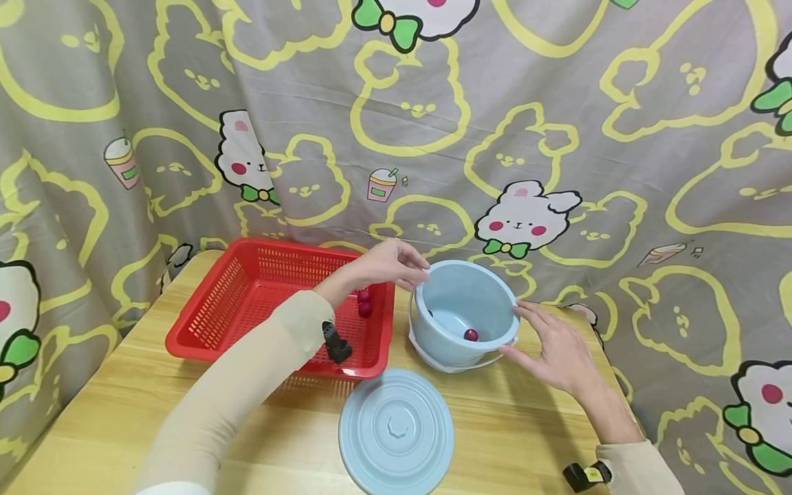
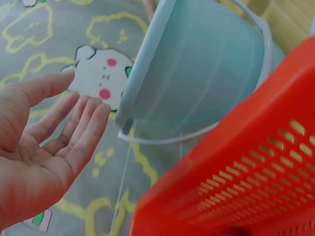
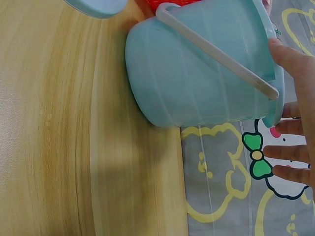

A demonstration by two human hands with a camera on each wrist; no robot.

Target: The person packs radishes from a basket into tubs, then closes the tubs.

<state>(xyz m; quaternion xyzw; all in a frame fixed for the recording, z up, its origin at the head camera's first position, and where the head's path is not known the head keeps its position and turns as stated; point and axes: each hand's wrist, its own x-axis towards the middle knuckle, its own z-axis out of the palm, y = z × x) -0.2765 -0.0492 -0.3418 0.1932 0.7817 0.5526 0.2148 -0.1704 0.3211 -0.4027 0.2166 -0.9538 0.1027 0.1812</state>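
A light blue bucket stands on the table with a small dark red ball at its bottom. My left hand hovers at the bucket's left rim, over the right end of a red basket. In the left wrist view its fingers are loosely bent, hold nothing and stay apart from the bucket. On the other side, my right hand is at the right rim, thumb against the rim and fingers spread beyond it. The bucket's white handle hangs down.
Small dark red round things lie inside the basket's right end. A round blue lid lies on the wooden table in front of the bucket. Close behind the table hangs a patterned grey curtain.
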